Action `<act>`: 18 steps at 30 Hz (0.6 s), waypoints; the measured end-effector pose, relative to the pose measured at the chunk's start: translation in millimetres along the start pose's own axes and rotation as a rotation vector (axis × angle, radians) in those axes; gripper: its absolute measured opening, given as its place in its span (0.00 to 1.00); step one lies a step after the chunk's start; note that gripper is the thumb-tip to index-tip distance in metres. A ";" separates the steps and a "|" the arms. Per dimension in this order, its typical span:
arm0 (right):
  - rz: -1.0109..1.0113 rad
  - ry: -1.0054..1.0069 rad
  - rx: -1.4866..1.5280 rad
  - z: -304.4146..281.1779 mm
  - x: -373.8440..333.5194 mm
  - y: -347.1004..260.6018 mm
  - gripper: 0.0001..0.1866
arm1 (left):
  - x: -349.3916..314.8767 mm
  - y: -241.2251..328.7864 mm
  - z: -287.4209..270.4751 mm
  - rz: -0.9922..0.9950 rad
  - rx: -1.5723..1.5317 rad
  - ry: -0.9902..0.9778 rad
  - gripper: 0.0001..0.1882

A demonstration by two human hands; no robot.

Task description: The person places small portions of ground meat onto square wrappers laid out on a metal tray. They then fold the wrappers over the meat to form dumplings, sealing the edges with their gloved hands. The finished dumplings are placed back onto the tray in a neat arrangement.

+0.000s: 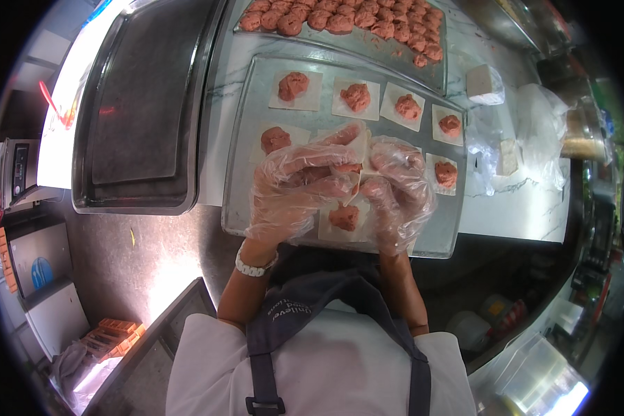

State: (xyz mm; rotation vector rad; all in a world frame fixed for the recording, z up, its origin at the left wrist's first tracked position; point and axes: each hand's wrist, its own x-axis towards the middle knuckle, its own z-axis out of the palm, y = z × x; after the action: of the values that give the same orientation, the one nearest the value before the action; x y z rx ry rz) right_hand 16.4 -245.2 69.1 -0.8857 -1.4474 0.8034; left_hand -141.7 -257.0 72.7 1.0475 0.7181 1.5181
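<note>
Both my hands wear clear plastic gloves over a metal tray (232, 201). Between them stands a folded dumpling wrapper (362, 149) with pink filling showing inside. My left hand (295, 184) pinches its left side, fingers closed. On its right side, my right hand (401, 187) has curled fingers and thumb on the wrapper. Square wrappers lie on the tray, each with a lump of pink meat filling, such as the far-left lump (293, 87) and the near lump (344, 218) just below my hands. My hands hide the tray's middle.
Behind stands another tray (395, 54) packed with filling balls. A dark empty baking tray (152, 90) lies left. On the marble counter (516, 201) at right are a white block of wrappers (484, 84) and a crumpled plastic bag (539, 132). An orange crate (111, 338) sits lower left.
</note>
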 end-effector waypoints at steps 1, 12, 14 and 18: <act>-0.034 -0.017 -0.079 -0.8 3.0 -3.9 0.15 | 0.7 0.5 -1.0 0.029 0.039 -0.020 0.19; -0.205 -0.038 -0.196 -3.0 8.8 -2.8 0.14 | -4.5 13.8 9.3 -0.159 0.044 0.126 0.18; -0.212 -0.036 -0.199 -3.7 9.2 -2.3 0.13 | -3.2 14.9 13.1 -0.121 0.105 0.124 0.16; -0.196 -0.056 -0.293 -7.1 10.5 -8.2 0.12 | -2.2 14.1 13.8 -0.067 0.108 0.078 0.15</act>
State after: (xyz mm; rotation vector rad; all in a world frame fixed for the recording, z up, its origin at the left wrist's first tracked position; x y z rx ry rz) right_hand 22.9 -240.0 81.7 -0.9269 -1.7010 0.4795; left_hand -135.5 -263.5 90.4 1.0388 0.8893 1.4826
